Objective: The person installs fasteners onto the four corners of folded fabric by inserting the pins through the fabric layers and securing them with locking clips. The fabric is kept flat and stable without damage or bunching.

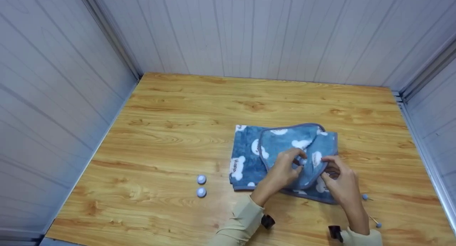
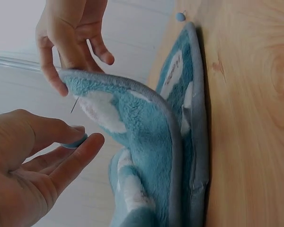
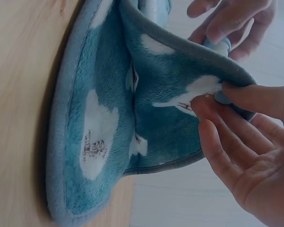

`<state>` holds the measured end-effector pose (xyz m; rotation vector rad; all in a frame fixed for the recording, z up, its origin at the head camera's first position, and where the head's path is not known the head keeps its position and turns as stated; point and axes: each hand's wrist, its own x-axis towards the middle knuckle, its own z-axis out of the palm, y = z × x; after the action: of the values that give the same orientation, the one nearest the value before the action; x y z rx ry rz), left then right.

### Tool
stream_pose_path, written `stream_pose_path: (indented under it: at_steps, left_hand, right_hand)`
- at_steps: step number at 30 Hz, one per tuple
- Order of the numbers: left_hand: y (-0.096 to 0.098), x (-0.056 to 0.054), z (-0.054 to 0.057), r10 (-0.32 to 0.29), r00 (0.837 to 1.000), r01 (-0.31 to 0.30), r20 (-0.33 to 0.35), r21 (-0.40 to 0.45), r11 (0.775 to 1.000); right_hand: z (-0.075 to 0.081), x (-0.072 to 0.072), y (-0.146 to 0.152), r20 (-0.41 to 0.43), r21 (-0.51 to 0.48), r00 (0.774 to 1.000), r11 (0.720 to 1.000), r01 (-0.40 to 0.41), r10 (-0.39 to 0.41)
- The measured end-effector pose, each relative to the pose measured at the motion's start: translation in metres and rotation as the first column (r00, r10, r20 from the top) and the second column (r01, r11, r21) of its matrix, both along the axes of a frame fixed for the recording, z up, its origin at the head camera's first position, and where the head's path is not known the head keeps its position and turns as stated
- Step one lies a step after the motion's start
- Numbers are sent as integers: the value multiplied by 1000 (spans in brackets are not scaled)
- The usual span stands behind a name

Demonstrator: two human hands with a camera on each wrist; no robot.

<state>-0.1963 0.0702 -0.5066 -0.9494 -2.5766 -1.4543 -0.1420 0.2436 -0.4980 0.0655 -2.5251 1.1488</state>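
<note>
A blue fleece blanket (image 1: 245,150) with white cloud and bone patches and grey piping lies folded on the table. Its top flap (image 3: 156,109) is lifted toward the hands. With thumb and fingers, my right hand (image 1: 340,182) presses the blue head (image 3: 222,98) of a pin into one face of the flap near its edge. From the other face the thin metal shaft (image 2: 75,105) sticks out in the left wrist view. My left hand (image 1: 283,169) pinches a small rounded blue cap (image 2: 75,143) just short of that shaft's tip.
Two pale blue-and-white caps (image 1: 201,185) stand left of the blanket on the wooden table (image 1: 160,139). To the right lie two blue-headed pins, one (image 1: 365,197) beside the right wrist and another (image 1: 378,224) closer to the front. Pale panel walls (image 1: 235,36) enclose the table.
</note>
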Motion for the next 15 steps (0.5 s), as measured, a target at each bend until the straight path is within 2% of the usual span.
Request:
stream_pose_path:
  at_steps: [9,15]
  left_hand:
    - [4,2,2,-19,1000,19,-1,-48,999]
    - [6,2,4,-48,998,44,-42,-94,995]
  right_hand:
    - [0,0,0,9,24,1000,1000,-16,16]
    - [0,0,-1,-2,25,1000,999,-29,29]
